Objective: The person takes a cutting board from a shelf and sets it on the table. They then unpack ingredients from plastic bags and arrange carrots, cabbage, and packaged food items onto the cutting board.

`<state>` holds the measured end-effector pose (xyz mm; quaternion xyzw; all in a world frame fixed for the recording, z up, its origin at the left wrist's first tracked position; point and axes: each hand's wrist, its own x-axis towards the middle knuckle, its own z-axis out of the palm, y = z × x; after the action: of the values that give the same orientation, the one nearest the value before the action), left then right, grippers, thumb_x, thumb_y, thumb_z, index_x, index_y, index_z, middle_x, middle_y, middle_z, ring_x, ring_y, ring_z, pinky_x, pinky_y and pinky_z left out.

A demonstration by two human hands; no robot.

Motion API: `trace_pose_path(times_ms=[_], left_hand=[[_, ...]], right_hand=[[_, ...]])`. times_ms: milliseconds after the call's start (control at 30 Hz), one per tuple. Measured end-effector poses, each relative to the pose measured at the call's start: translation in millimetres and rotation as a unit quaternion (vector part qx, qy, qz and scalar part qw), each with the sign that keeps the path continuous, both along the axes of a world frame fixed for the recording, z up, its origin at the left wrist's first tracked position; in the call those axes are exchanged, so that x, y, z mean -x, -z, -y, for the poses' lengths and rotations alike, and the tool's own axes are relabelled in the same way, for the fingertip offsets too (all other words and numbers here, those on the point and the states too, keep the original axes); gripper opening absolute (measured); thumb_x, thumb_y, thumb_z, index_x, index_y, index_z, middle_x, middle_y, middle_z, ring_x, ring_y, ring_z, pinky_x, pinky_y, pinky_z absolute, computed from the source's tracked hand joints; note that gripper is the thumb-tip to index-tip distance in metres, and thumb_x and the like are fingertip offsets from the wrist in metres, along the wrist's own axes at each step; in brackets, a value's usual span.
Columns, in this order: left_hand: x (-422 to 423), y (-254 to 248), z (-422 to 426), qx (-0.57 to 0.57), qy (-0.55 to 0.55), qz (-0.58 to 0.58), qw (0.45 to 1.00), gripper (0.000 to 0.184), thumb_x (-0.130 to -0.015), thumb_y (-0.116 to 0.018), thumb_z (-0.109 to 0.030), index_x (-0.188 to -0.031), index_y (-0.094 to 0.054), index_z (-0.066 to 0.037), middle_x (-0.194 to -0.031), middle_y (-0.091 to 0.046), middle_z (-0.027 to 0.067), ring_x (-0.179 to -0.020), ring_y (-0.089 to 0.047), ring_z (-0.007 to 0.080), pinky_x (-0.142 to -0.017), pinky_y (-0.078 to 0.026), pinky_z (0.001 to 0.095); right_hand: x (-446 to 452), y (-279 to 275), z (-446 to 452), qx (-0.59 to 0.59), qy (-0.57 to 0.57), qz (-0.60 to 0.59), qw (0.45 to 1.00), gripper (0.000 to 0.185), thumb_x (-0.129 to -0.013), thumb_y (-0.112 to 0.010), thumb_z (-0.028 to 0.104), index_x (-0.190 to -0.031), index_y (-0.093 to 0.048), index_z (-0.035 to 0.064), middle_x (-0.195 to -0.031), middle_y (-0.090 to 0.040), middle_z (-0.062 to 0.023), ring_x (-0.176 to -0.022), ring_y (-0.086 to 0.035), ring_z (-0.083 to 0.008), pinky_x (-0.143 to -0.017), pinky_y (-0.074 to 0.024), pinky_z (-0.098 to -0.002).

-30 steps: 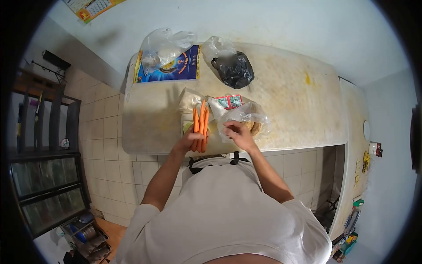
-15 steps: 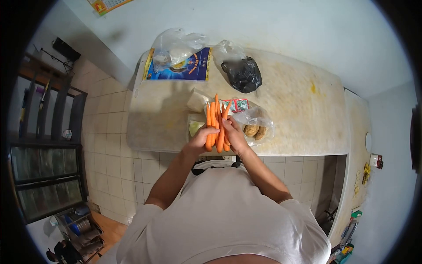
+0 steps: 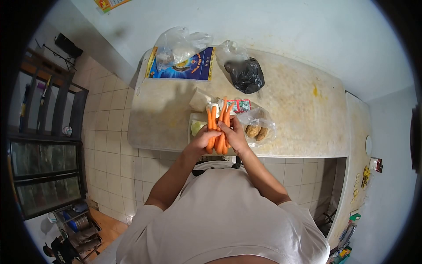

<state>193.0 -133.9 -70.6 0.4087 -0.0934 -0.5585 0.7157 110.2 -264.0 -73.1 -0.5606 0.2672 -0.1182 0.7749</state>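
Observation:
Several orange carrots point(image 3: 220, 141) stand bunched between my two hands, tips pointing away from me, over the near edge of the table. My left hand point(image 3: 204, 139) is closed around the left side of the bunch, its thumb laid across the front. From the right, my right hand point(image 3: 235, 134) grips the other carrots, thumb on top. Just past my left hand lies a pale green vegetable point(image 3: 198, 127) in a clear bag. Brown potato-like tubers point(image 3: 256, 132) in clear plastic sit beside my right hand. Behind the carrots is a red and green packet point(image 3: 241, 105).
On the worn pale table point(image 3: 303, 119), a black plastic bag point(image 3: 246, 77) lies toward the wall. A blue printed sheet point(image 3: 176, 72) at the back left has a crumpled clear bag point(image 3: 178, 46) on it. A side counter point(image 3: 357, 132) runs along the right.
The carrots' tips have shifted within the bunch, and a gap between the left and right groups is wider. Both hands keep hold; the view has moved slightly.

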Motion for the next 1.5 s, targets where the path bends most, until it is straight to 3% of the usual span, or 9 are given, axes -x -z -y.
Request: trace_pose_path(times_ms=[167,300,400,600,800,1200,1300,1333,1500], left_hand=[[5,1,9,-0.056,0.007,0.176,0.983,0.048,-0.093,-0.051,-0.003,-0.14,-0.04,0.0,-0.125,-0.055,0.0111,-0.115,-0.056,0.0167,-0.097,-0.047,0.0328],[-3,-14,13,-0.059,0.062,0.283,0.955,0.072,-0.087,-0.05,0.001,-0.153,-0.021,-0.002,-0.139,-0.046,0.0173,-0.13,-0.046,0.0262,-0.109,-0.038,0.0352],[-5,-14,13,-0.072,0.059,0.318,0.944,0.069,-0.088,-0.05,0.0,-0.152,-0.022,-0.003,-0.138,-0.044,0.0157,-0.13,-0.043,0.0244,-0.109,-0.036,0.0332],[-1,-34,7,-0.071,0.066,0.247,0.964,0.091,-0.077,-0.051,0.001,-0.156,-0.005,-0.005,-0.149,-0.031,0.0209,-0.143,-0.03,0.0308,-0.116,-0.027,0.0368],[-11,-25,6,-0.035,0.073,0.215,0.973,0.094,-0.073,-0.047,0.003,-0.157,-0.008,-0.007,-0.149,-0.034,0.0188,-0.141,-0.034,0.0277,-0.114,-0.03,0.035],[4,40,25,-0.084,0.029,0.209,0.974,0.059,-0.095,-0.053,-0.013,-0.148,-0.03,-0.005,-0.139,-0.045,0.0159,-0.131,-0.044,0.0239,-0.11,-0.035,0.037],[9,59,30,-0.205,-0.006,0.48,0.853,0.06,-0.096,-0.053,-0.019,-0.149,-0.029,-0.005,-0.138,-0.044,0.0184,-0.13,-0.043,0.0322,-0.11,-0.034,0.0436],[12,23,31,-0.302,0.032,0.525,0.795,0.064,-0.095,-0.055,-0.025,-0.15,-0.027,-0.006,-0.14,-0.039,0.0202,-0.129,-0.039,0.0404,-0.11,-0.03,0.0505],[5,28,31,-0.3,0.027,0.612,0.731,0.082,-0.087,-0.063,-0.034,-0.153,-0.022,-0.009,-0.141,-0.036,0.021,-0.126,-0.037,0.0434,-0.109,-0.029,0.0524]], right_hand=[[-1,-7,-2,-0.14,0.021,-0.018,0.99,0.039,-0.095,-0.069,0.026,-0.121,-0.058,-0.0012,-0.102,-0.066,-0.0085,-0.089,-0.063,-0.0141,-0.079,-0.0525,-0.0286],[-3,-10,-15,-0.178,0.042,-0.007,0.983,0.04,-0.096,-0.068,0.029,-0.12,-0.059,-0.0017,-0.103,-0.067,-0.0087,-0.089,-0.064,-0.0142,-0.078,-0.0533,-0.0292],[-3,-10,-18,-0.179,0.05,0.004,0.983,0.042,-0.096,-0.067,0.03,-0.12,-0.058,-0.0027,-0.104,-0.067,-0.0096,-0.09,-0.065,-0.0154,-0.078,-0.0543,-0.0303],[-2,-8,-16,-0.267,0.067,-0.009,0.961,0.042,-0.097,-0.065,0.03,-0.118,-0.057,-0.0056,-0.103,-0.067,-0.0137,-0.089,-0.068,-0.0195,-0.077,-0.0571,-0.0337],[2,-16,-8,-0.259,0.023,-0.037,0.965,0.042,-0.099,-0.062,0.033,-0.116,-0.058,-0.0058,-0.101,-0.067,-0.0148,-0.083,-0.069,-0.0208,-0.073,-0.0578,-0.0343],[-2,28,-3,-0.347,0.067,-0.015,0.935,0.044,-0.101,-0.055,0.04,-0.119,-0.058,0.0001,-0.109,-0.066,-0.0142,-0.098,-0.066,-0.024,-0.086,-0.0537,-0.0386],[-4,37,0,-0.321,0.026,-0.017,0.947,0.046,-0.101,-0.052,0.044,-0.128,-0.054,0.0065,-0.118,-0.064,-0.0141,-0.109,-0.062,-0.0264,-0.095,-0.0502,-0.0408],[-4,19,-1,-0.339,0.011,-0.022,0.941,0.046,-0.1,-0.053,0.043,-0.128,-0.054,0.0067,-0.118,-0.064,-0.0141,-0.109,-0.062,-0.0265,-0.095,-0.0502,-0.0408],[-5,22,7,-0.311,-0.043,-0.071,0.947,0.041,-0.097,-0.057,0.036,-0.126,-0.055,0.0068,-0.111,-0.065,-0.0128,-0.1,-0.065,-0.0254,-0.086,-0.0542,-0.0393]])
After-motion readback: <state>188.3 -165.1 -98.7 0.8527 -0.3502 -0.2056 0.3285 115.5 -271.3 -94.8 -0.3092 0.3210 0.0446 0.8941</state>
